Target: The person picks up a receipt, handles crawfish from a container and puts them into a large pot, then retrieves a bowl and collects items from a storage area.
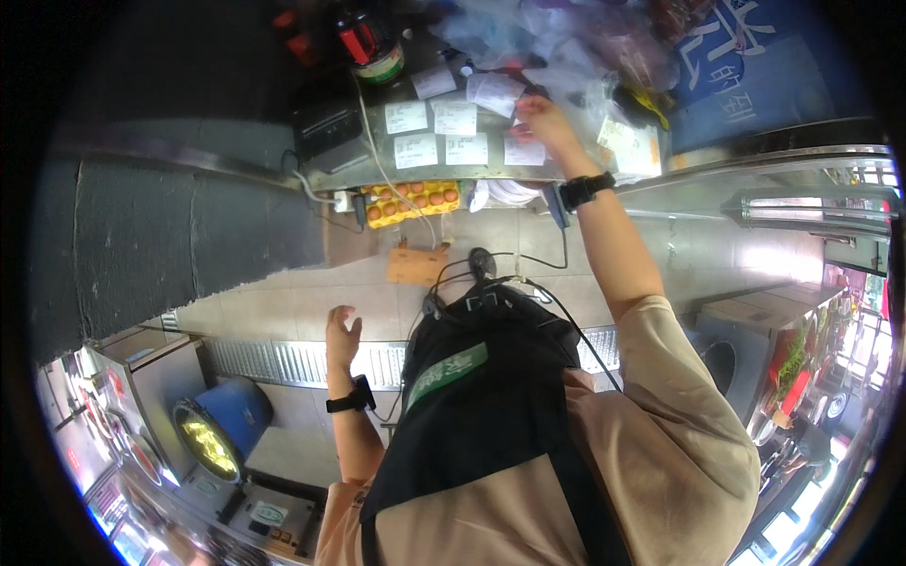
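Observation:
My right hand (543,126) reaches over the metal counter (340,175), its fingertips above a printed paper slip (525,150) near the front edge. Just left of those fingers lie overlapping slips (495,93). Whether the fingers pinch any paper cannot be made out. More slips sit in rough rows to the left, among them one at the front (415,151) and another behind it (454,117); all bear writing. Low at my left side, away from the counter, my left hand (342,341) hangs with fingers apart and nothing in it.
Clear plastic bags (524,35) pile up behind the slips. A jar (379,62) and a black device (329,138) occupy the counter's left part. Below its edge are a yellow tray of eggs (410,203) and cables. A blue barrel (241,417) stands behind me at left.

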{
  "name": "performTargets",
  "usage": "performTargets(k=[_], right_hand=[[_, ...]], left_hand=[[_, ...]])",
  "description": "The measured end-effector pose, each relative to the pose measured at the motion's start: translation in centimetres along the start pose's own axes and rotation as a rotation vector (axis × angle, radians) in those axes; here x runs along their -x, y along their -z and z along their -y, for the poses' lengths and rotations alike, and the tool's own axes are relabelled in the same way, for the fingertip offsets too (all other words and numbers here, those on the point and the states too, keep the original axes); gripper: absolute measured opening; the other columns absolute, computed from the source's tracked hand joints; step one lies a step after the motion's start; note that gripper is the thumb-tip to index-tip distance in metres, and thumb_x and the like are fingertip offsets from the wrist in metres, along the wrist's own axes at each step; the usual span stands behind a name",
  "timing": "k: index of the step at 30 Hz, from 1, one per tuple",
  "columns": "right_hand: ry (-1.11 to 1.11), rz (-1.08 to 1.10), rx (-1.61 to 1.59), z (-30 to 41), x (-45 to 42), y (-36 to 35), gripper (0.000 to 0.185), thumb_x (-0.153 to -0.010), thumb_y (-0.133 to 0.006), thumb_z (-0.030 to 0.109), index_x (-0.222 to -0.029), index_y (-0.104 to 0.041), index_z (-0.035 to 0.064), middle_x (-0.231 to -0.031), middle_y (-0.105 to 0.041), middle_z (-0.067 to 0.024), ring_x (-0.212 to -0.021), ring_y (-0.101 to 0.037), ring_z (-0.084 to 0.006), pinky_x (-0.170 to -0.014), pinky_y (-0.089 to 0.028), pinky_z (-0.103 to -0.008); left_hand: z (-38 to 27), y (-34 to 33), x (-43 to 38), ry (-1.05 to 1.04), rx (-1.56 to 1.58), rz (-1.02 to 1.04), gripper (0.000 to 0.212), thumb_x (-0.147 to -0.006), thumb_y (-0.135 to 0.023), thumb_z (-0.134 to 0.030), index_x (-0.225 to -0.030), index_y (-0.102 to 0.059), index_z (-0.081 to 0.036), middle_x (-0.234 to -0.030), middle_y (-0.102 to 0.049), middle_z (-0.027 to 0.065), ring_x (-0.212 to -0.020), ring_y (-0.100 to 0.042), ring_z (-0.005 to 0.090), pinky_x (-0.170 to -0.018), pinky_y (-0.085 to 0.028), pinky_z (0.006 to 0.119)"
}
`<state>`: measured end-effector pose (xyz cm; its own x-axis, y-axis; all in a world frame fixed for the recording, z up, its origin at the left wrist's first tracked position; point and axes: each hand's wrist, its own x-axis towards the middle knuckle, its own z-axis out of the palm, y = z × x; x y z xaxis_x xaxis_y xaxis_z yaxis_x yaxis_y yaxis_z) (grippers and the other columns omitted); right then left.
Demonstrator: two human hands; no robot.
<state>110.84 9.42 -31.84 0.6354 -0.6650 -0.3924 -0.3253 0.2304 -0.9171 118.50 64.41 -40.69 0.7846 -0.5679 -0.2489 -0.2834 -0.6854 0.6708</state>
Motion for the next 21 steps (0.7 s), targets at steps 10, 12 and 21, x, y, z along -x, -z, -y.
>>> performTargets(k=[10, 12, 21], right_hand=[[-0.082, -0.03, 0.024, 0.3, -3.9, -0.5, 0.028, -0.083, -0.058, 0.002, -0.111, -0.057, 0.0018, -0.085, -0.062, -0.01, -0.064, -0.065, -0.0192, -0.055, -0.057, -0.0319], [-0.119, -0.061, 0.028, 0.6, -4.3, -0.4, 0.026, -0.083, -0.059, 0.003, -0.109, -0.059, 0.0028, -0.085, -0.062, -0.0096, -0.064, -0.066, -0.0194, -0.055, -0.057, -0.0315], [-0.224, -0.033, -0.082, 0.8, -6.4, 0.0, 0.019, -0.086, -0.061, 0.009, -0.105, -0.059, 0.0044, -0.092, -0.061, -0.01, -0.072, -0.065, -0.0224, -0.063, -0.057, -0.0321]], left_hand=[[0.7, -0.3, 0.3, 0.034, -0.01, 0.069, 0.025, -0.079, -0.068, -0.005, -0.102, -0.059, -0.004, -0.106, -0.057, 0.015, -0.092, -0.059, 0.0309, -0.078, -0.049, 0.038], [0.6, -0.3, 0.3, 0.029, -0.011, 0.071, 0.025, -0.079, -0.068, -0.005, -0.102, -0.059, -0.005, -0.106, -0.057, 0.0149, -0.091, -0.058, 0.0308, -0.078, -0.049, 0.038], [1.0, -0.7, 0.7, 0.043, 0.012, 0.067, 0.024, -0.08, -0.067, -0.006, -0.103, -0.059, -0.004, -0.105, -0.058, 0.0149, -0.091, -0.059, 0.0314, -0.079, -0.049, 0.038]])
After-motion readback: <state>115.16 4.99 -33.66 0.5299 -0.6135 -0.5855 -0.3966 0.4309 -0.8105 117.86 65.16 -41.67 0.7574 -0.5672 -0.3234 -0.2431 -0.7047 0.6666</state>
